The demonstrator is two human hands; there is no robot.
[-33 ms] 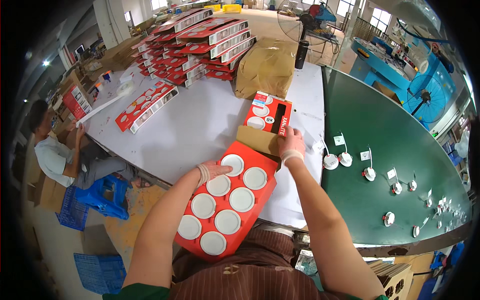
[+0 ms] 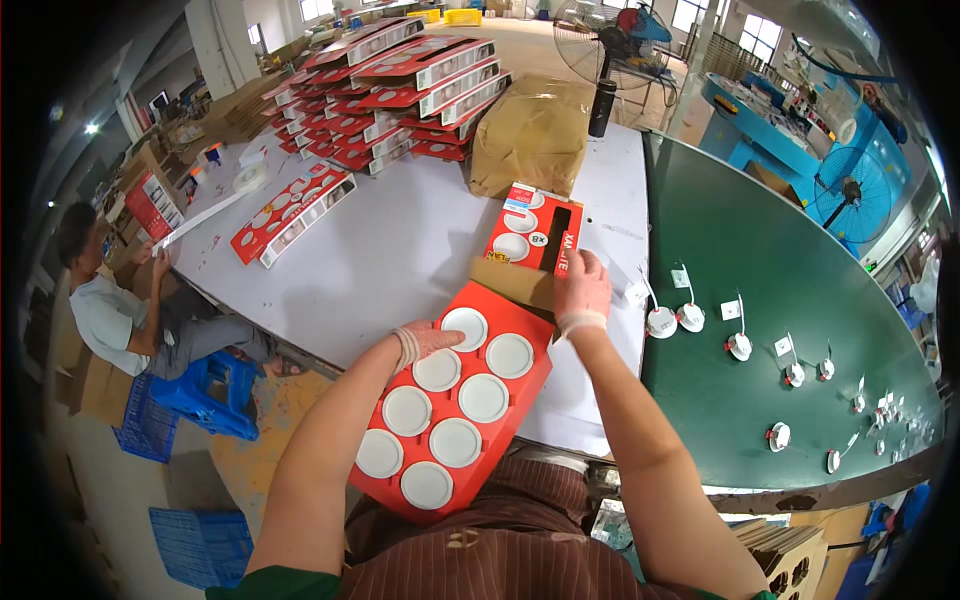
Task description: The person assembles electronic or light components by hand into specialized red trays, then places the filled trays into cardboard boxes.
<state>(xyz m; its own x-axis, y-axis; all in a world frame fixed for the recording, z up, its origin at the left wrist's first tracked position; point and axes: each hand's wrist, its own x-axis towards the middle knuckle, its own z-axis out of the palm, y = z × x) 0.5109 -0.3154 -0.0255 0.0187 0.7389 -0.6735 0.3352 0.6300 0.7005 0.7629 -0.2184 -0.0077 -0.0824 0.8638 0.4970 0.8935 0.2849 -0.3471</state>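
A red tray [image 2: 508, 398] with several round white downlights [image 2: 483, 399] tilts from my lap up to the table's front edge. My left hand [image 2: 432, 342] grips its upper left edge, the thumb lying over the nearest downlight. Just beyond the tray lies a red printed cardboard box [image 2: 520, 246] with a dark slot in its top. Its brown inner flap [image 2: 512, 282] is raised at the near end, against the tray's far edge. My right hand [image 2: 584, 285] is closed on the box's near right corner; some fingertips are hidden.
Stacked red boxes [image 2: 400, 90] stand at the back left, with one flat box [image 2: 293, 213] before them. Behind my box sits a brown taped parcel [image 2: 530, 135]. Wired downlights [image 2: 739, 347] lie on the green belt [image 2: 720, 420] at right. A person [image 2: 110, 300] sits at left.
My right hand has shifted slightly at the box's corner. The box and its flap have moved a little, and more print shows above the flap. My left hand and the tray stay put.
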